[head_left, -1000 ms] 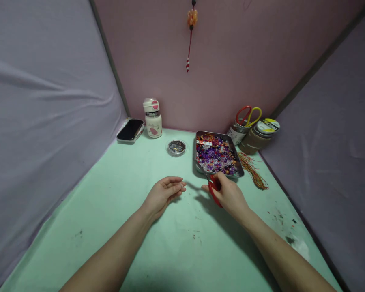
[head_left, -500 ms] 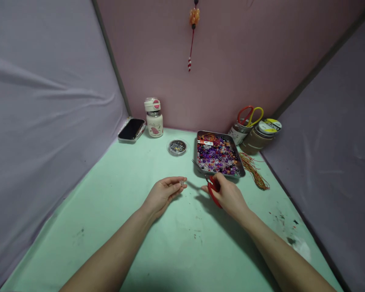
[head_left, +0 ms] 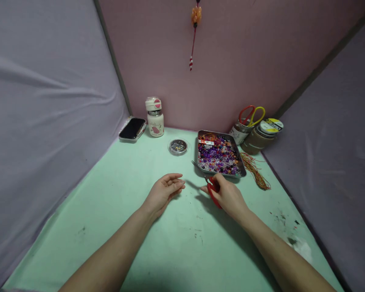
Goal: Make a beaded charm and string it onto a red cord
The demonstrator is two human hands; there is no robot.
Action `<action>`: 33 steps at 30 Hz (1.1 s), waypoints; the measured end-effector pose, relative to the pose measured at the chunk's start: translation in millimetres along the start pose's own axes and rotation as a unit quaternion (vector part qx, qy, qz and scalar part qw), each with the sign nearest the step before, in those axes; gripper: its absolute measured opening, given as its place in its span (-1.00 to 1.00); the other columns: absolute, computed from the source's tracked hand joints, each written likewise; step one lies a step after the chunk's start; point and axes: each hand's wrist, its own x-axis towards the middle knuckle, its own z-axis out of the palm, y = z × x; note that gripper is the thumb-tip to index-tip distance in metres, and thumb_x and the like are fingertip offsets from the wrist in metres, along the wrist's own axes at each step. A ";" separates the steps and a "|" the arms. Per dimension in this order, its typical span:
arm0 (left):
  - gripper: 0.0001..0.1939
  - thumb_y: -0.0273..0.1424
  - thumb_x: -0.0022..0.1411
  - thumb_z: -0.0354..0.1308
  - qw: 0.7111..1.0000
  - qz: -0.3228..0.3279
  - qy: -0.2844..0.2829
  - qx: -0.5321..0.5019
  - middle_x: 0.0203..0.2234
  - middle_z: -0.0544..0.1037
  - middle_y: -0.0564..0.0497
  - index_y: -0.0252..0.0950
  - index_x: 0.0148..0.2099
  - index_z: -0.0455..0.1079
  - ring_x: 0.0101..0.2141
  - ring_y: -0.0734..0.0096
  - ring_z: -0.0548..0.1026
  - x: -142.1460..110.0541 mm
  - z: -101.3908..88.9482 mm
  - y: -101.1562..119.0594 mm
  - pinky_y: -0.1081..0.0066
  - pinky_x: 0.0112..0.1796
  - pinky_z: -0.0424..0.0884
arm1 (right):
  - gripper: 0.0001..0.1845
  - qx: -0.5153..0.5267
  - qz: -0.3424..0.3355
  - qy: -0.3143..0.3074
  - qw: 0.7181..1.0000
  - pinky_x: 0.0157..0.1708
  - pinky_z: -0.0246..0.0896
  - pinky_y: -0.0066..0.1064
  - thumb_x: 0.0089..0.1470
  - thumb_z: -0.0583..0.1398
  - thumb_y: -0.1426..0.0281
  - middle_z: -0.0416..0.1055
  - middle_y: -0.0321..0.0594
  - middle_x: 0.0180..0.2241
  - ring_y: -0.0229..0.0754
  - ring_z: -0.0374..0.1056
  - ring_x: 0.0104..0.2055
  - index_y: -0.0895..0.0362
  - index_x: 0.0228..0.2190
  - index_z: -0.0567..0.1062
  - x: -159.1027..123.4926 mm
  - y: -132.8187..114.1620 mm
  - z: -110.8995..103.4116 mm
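Note:
My left hand (head_left: pixel 166 190) is over the middle of the table, thumb against the fingers, with the index finger lifted a little. Between the fingertips is a small clear bead (head_left: pixel 183 182), mostly hidden. My right hand (head_left: pixel 228 192) is wrapped round the red handles of a pair of scissors (head_left: pixel 213 194). Their thin blades point up and left, slightly parted at the tips, in front of the metal tray (head_left: pixel 245 172) full of purple, clear, red and black beads. The blades do not touch the left hand.
A round clear case (head_left: pixel 178 147) lies left of the tray. A phone (head_left: pixel 133 129) and a white bottle (head_left: pixel 155 117) stand back left. At the back right are a jar with red and yellow scissors (head_left: pixel 252 116), a brown jar (head_left: pixel 257 141) and a thread bundle (head_left: pixel 257 174).
My left index finger has risen slightly, and the clear bead sits deeper in the fingertips. The right hand and scissors are nearly still. The whole view has shifted a little.

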 end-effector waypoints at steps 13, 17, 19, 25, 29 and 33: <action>-0.67 -0.38 -0.07 0.38 0.999 0.019 0.026 0.020 -0.30 0.52 0.00 -0.29 -0.20 0.47 -0.29 0.54 0.44 -0.8 2.0 1.2 0.49 -0.23 0.33 | -0.72 -0.004 -0.011 0.005 1.000 -0.58 -0.10 -0.43 0.08 0.12 0.12 0.42 -0.24 -0.52 -0.18 0.26 -0.56 0.07 -0.39 0.28 -0.4 1.5 2.1; -0.68 -0.40 -0.04 0.38 1.000 0.016 0.024 -0.007 -0.31 0.54 -0.02 -0.31 -0.19 0.45 -0.31 0.53 0.47 -0.9 2.8 1.4 0.45 -0.19 0.37 | -0.71 -0.007 -0.010 0.004 1.000 -0.58 -0.11 -0.43 0.08 0.11 0.10 0.42 -0.24 -0.52 -0.18 0.26 -0.57 0.06 -0.40 0.27 -0.1 1.8 2.6; -0.68 -0.40 -0.01 0.36 0.999 0.010 0.024 -0.020 -0.31 0.55 -0.04 -0.32 -0.17 0.43 -0.32 0.50 0.50 -0.8 2.7 1.1 0.40 -0.16 0.39 | -0.70 -0.006 -0.008 0.005 1.000 -0.58 -0.11 -0.43 0.08 0.10 0.09 0.42 -0.23 -0.52 -0.19 0.25 -0.58 0.06 -0.40 0.27 0.1 1.6 2.5; -0.67 -0.42 0.04 0.33 0.999 0.014 0.009 -0.030 -0.20 0.55 -0.08 -0.30 -0.12 0.40 -0.23 0.43 0.53 0.4 -0.4 -2.0 0.30 -0.06 0.39 | -0.65 -0.006 0.028 0.017 0.999 -0.55 -0.06 -0.43 0.07 0.09 0.02 0.40 -0.25 -0.52 -0.15 0.27 -0.55 0.05 -0.38 0.26 3.1 5.3 -5.6; -0.67 -0.43 0.03 0.32 1.000 0.027 0.008 -0.013 -0.12 0.52 -0.10 -0.29 -0.12 0.41 -0.19 0.43 0.51 0.3 -1.1 -2.3 0.33 -0.06 0.37 | -0.63 -0.007 0.058 0.047 0.997 -0.52 0.03 -0.41 0.06 0.09 0.00 0.40 -0.23 -0.50 -0.12 0.29 -0.51 0.05 -0.34 0.26 7.8 14.7 -17.6; -0.66 -0.40 -0.01 0.33 0.999 0.034 0.016 0.015 -0.09 0.52 -0.10 -0.27 -0.13 0.43 -0.15 0.41 0.49 -0.5 0.1 -1.4 0.37 -0.13 0.35 | -0.62 -0.037 0.091 0.056 0.994 -0.51 0.06 -0.40 0.06 0.09 0.03 0.41 -0.17 -0.47 -0.11 0.31 -0.50 0.08 -0.28 0.28 14.5 26.0 -31.7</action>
